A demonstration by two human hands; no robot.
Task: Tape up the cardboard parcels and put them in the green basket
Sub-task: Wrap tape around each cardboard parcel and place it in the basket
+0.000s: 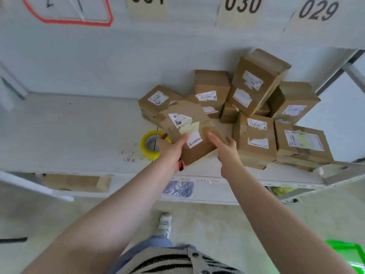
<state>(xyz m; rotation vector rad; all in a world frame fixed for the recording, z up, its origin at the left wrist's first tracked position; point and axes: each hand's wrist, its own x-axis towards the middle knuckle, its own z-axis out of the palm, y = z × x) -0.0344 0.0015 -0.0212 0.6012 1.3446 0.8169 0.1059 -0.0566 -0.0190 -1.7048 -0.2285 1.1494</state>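
Parcel (187, 131), left hand (171, 149) gripping, right hand (227, 149) touching

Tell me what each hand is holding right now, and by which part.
The left hand grips the tilted cardboard parcel at its near left corner, thumb on the labelled top. The right hand holds nothing; its straight fingers rest against the parcel's right edge.

Bare forearms, a black-and-white striped top (167, 262), blue jeans (150, 246) and a white sneaker (165, 223).
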